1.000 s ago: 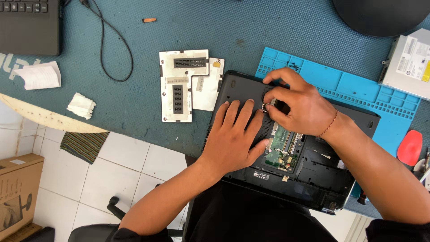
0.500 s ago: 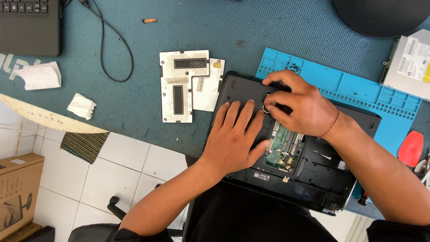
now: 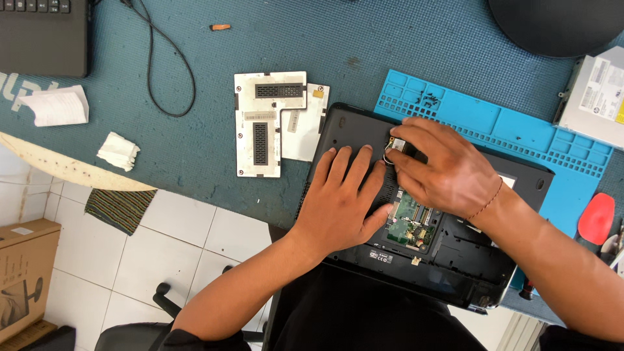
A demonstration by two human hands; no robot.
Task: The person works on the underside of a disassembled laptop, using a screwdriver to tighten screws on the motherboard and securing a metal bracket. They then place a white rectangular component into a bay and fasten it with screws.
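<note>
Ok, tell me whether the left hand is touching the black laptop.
Touching. The head view shows the left hand lying flat, palm down, on the laptop's underside.

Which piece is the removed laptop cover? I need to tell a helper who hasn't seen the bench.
Start at the black laptop lying opened under the left hand on the teal table. Just left of it lies the cover panel. It is the pale L-shaped plate with dark vent grilles, overlapping a plain smaller white plate.

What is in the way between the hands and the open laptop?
Nothing visible. The left hand lies flat on the upturned black laptop, and the right hand already pinches a small metal part at its open bay, beside the green circuit board.
</note>
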